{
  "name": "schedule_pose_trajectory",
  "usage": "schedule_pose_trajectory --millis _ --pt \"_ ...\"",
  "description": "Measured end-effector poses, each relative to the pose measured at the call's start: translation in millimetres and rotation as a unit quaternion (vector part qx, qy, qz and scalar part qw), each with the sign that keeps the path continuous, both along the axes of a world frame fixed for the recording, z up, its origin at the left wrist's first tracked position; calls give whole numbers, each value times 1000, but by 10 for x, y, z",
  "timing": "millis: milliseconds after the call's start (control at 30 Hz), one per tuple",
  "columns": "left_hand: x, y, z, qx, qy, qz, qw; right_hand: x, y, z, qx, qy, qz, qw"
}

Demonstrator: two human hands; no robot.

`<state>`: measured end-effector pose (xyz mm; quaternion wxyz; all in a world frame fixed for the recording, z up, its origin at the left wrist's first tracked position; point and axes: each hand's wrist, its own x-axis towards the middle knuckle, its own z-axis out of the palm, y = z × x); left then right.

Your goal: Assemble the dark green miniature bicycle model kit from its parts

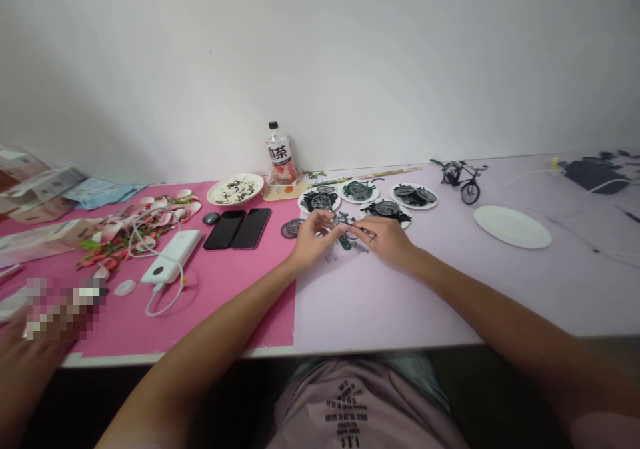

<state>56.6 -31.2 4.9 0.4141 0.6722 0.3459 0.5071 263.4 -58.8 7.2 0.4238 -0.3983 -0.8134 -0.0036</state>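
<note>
My left hand (316, 237) and my right hand (386, 237) meet above the seam between the pink and pale lilac table covers. Between their pinched fingertips is a thin dark model bicycle part (350, 224), too small to make out its exact shape. Small green and grey pieces (346, 242) lie under and around the fingers. Beside my left hand rest dark toy wheels (290, 228). Just behind the hands, several white plates hold dark wheels and parts, among them a near plate (386, 210) and a left plate (319, 201).
An assembled toy bicycle (461, 180) stands at back right, near a white plate (513, 226). A drink bottle (281, 159), a bowl (235, 190), two phones (237, 229), a power bank (173, 256) and artificial petals (145, 229) occupy the left. Another person's hand (63, 309) is at far left.
</note>
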Motion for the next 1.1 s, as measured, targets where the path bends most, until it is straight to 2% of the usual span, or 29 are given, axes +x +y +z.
schedule_pose_trajectory --millis 167,333,500,733,867,1100 --pt "-11 10 -4 10 -26 -35 999 -4 -1 -16 12 3 -14 1000" --pt "-59 -27 41 103 21 -47 993 -7 -19 -15 9 13 3 1000" --pt "-107 -87 121 239 123 -49 962 19 -3 4 25 -16 3 1000" --pt "-124 -73 107 338 203 -22 919 44 34 -1 82 -33 26 996" --pt "-140 -35 95 346 220 -18 912 34 19 8 73 -43 23 996" --pt "-134 -38 89 295 204 -11 933 20 -4 9 65 -58 3 996"
